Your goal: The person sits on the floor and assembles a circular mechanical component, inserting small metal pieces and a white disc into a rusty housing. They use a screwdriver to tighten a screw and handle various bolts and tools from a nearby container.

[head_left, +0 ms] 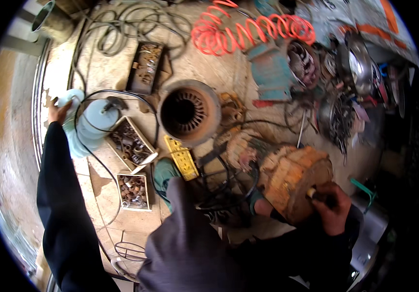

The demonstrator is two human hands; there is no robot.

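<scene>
Small pale piece (311,192): at lower right in the head view, pinched in the right hand, right by the flat end of the wooden block; long axis too small to tell.
Right hand (333,207): thumb and fingers closed on that piece, far nearer to it than the left.
Left hand (59,111): reaching to upper left, fingers at a pale plastic piece (76,94) (gripping or merely touching, cannot tell).
Wooden block (285,180): just left of the right hand, flat end turned toward it.
Edges: green bracket (369,195) beyond the right hand; tiled floor (165,233) showing between box (148,197) and wood.
</scene>
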